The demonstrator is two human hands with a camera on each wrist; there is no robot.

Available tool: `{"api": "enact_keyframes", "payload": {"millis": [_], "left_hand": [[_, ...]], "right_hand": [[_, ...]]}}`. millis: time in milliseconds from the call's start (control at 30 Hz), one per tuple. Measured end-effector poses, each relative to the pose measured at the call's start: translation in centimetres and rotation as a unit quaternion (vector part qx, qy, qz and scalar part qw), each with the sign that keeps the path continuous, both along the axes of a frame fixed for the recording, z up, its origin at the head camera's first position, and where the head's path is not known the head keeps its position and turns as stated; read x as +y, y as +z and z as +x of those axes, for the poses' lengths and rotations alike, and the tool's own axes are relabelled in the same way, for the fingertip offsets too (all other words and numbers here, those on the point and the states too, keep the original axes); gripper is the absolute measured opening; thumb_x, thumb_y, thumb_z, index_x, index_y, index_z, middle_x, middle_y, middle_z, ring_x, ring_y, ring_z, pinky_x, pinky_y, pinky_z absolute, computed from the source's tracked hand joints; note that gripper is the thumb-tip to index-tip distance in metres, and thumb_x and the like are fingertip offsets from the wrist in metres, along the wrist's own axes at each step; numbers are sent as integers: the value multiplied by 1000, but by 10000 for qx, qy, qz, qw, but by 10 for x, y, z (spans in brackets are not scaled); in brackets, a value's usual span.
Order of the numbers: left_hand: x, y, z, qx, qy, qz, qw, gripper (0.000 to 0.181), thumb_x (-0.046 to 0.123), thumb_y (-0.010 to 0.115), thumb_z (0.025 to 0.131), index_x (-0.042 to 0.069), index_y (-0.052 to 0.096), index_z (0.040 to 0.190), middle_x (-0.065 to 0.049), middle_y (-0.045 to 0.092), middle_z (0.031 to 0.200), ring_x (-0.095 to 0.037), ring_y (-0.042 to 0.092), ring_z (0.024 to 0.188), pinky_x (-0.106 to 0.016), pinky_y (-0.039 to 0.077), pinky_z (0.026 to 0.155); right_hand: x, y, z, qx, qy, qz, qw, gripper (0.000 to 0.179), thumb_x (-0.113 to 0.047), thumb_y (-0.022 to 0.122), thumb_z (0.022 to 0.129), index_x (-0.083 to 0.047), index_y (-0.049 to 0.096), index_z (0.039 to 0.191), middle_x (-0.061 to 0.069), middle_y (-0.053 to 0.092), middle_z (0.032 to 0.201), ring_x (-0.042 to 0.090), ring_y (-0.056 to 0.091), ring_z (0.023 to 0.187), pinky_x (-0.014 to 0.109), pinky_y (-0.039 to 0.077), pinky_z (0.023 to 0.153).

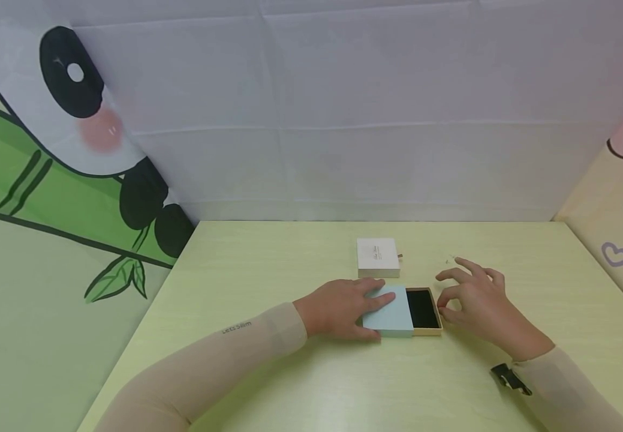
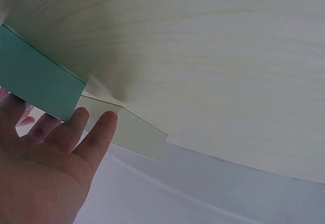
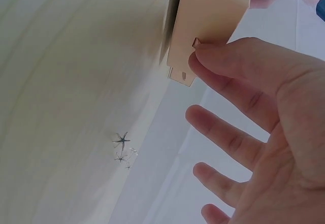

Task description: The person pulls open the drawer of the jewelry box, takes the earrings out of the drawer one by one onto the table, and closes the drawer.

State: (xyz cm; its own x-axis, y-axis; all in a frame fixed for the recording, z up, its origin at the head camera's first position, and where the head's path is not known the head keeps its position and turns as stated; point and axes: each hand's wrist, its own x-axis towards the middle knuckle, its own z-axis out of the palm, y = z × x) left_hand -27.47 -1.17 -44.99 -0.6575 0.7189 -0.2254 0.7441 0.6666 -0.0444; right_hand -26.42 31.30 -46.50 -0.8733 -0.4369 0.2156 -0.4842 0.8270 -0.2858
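The left hand (image 1: pixel 343 307) lies flat on the light blue sleeve (image 1: pixel 390 312) of a small drawer box. Its fingers are nearly straight and rest on the top of the sleeve, and the thumb lies along the near side. In the left wrist view the fingertips (image 2: pixel 104 125) reach just over the edge of the same blue sleeve (image 2: pixel 35 79), so the hand presses the sleeve down and does not curl around it.

The right hand (image 1: pixel 478 303) is at the right end of the box. Thumb and index finger come together at the end of the tan drawer (image 1: pixel 424 311), and the other fingers are spread and lifted above the table. In the right wrist view the thumb (image 3: pixel 238 64) touches a small tab (image 3: pixel 195 42) on the end wall of the drawer (image 3: pixel 213 16); it looks like a light pinch, but the index finger is hidden there.

The drawer stands partly out of the sleeve toward the right. Its inside has a black lining (image 1: pixel 422 308), and I see nothing lying on it. The box sits in the middle of the pale yellow-green table (image 1: pixel 268 372).

Just behind it, apart from both hands, a closed white box (image 1: pixel 378 257) lies flat with small writing on the lid. Right of it, near the right fingertips, some tiny star-shaped pieces (image 3: pixel 122 148) lie on the table; what they are, I cannot tell.
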Motion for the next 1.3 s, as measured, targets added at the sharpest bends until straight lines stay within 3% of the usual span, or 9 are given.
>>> {"api": "enact_keyframes", "payload": {"millis": [1300], "left_hand": [[1,0,-1,25,21,-22,10000,89,74,65,113,39,33,188,-2,39,195,-23,51,175,-39,57,133]], "right_hand": [[-3,-2,0,81,-34,1,10000,33,-12,100,89,-37,83,77,12,83,140,61,48,162,88,35,114]]}}
